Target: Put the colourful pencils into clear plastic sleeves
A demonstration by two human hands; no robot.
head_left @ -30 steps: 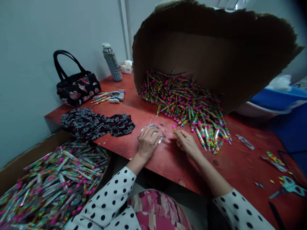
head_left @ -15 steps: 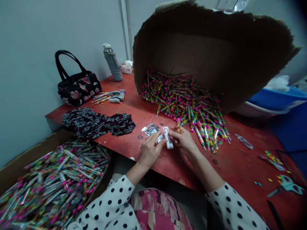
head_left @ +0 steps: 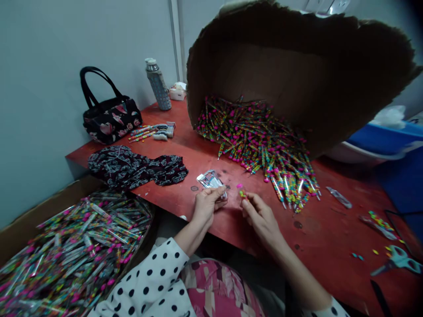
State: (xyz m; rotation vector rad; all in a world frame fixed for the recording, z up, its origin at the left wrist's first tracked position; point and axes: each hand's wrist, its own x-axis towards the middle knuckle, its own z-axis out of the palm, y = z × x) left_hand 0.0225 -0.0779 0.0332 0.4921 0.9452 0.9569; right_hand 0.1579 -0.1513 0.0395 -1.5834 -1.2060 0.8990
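Right hand [head_left: 261,218] draws back from left hand [head_left: 206,207]

Right hand has moved away from the left, opening a gap between them above the red table [head_left: 333,233]. Its thumb and forefinger are pressed together, pinching a short pink-tipped pencil [head_left: 242,191] upright in the air. Left hand's fingers are curled closed against the lower edge of a foil packet [head_left: 211,179], which seems gripped near the table's front edge, though how firmly is hard to judge.

Held only by its end, the pencil could slip and be lost in the loose heap [head_left: 261,154] spilling from the tipped carton [head_left: 264,57] close by. Knocking that heap could send more pencils sliding across the table. A careless pull could also crease or tear the packet.

The fingers hide most of the pencil's lower part, and the packet's glare makes its contents impossible to read. The clear sleeve held earlier cannot be made out anywhere now.
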